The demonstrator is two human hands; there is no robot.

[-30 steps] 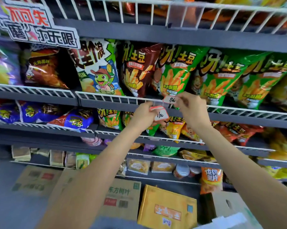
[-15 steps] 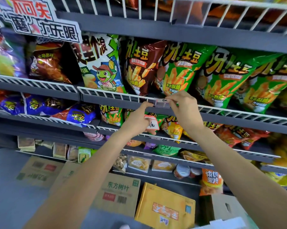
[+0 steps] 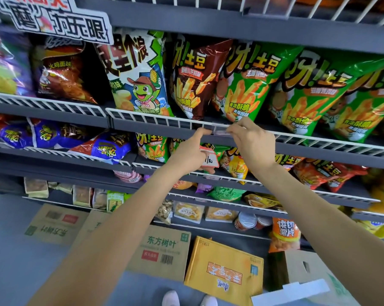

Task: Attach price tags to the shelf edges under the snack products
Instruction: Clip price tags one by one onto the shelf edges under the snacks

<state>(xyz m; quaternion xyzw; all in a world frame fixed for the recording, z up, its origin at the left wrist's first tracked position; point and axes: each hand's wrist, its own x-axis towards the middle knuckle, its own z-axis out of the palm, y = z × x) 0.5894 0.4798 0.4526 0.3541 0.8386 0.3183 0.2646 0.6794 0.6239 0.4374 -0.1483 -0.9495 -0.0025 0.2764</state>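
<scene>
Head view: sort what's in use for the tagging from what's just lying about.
In use:
- left hand
- spare price tag
- right hand
- clear tag holder
- wire shelf edge

Lying about:
- yellow box
- cardboard cartons
- cans

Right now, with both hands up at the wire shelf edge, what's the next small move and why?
Probably press the clear tag holder fully onto the white wire rail. The right hand pinches its right end and the left hand touches its left end, while a spare price tag waits in the left hand.
</scene>
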